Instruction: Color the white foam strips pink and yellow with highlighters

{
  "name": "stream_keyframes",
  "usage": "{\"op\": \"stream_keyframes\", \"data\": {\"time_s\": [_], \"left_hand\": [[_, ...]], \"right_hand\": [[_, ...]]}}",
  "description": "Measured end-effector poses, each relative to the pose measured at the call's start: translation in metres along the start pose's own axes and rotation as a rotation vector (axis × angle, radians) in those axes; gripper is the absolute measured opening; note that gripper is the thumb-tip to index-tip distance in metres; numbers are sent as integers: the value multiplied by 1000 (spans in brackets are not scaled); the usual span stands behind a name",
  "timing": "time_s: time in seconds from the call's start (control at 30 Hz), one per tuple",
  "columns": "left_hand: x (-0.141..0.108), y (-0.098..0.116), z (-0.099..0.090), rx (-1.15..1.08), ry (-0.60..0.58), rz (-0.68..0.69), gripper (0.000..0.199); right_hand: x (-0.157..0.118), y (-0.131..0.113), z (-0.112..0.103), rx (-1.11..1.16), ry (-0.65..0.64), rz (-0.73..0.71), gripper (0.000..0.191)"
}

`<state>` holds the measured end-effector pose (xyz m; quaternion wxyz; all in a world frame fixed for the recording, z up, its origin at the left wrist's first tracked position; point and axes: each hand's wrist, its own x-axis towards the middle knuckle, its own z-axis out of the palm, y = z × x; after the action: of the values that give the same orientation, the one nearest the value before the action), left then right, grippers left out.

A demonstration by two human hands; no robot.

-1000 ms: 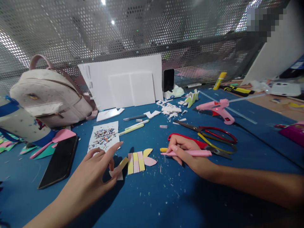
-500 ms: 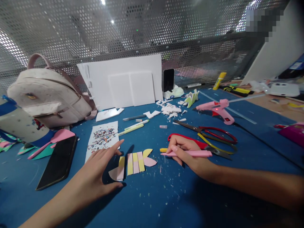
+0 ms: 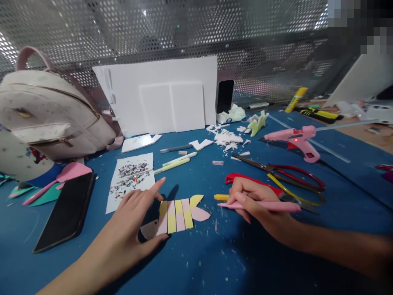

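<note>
Flat on the blue table (image 3: 196,266) lies a fish-like shape (image 3: 180,215) of pink and yellow striped pieces, its grey-pink rounded end at the left and two tail-like pieces at the right. My left hand (image 3: 138,221) is spread around its left end, thumb at the lower edge and fingers near the upper edge. To the right, my right hand (image 3: 251,205) is closed around a pink pen (image 3: 276,206), whose tip points left. A yellow object (image 3: 221,197) sticks out beside the fingers. The red-handled tool (image 3: 236,177) behind that hand is partly hidden.
Scissors (image 3: 276,170) and a pink glue gun (image 3: 302,141) lie at the right. Further back are white scraps (image 3: 227,138), white boards (image 3: 159,102) and a propped phone (image 3: 225,96). A glitter-covered sheet (image 3: 132,178), a black phone (image 3: 66,213) and a backpack (image 3: 61,110) are at the left.
The rounded left piece now sits against the stripes, the gap gone. My left hand has moved slightly right with it. The whole view has shifted a little.
</note>
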<state>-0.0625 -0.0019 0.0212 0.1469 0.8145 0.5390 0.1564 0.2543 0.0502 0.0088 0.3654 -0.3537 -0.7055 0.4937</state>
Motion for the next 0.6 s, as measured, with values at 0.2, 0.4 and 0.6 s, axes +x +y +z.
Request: {"op": "stream_keyframes", "data": {"time_s": [0.2, 0.4, 0.6], "left_hand": [[-3, 5, 0, 41, -16, -35, 86], [-3, 1, 2, 25, -9, -34, 85], [-3, 2, -2, 28, -9, -37, 82]], "right_hand": [[0, -1, -3, -14, -18, -18, 34], [0, 2, -3, -14, -18, -11, 33], [1, -1, -4, -101, -4, 7, 33]]}}
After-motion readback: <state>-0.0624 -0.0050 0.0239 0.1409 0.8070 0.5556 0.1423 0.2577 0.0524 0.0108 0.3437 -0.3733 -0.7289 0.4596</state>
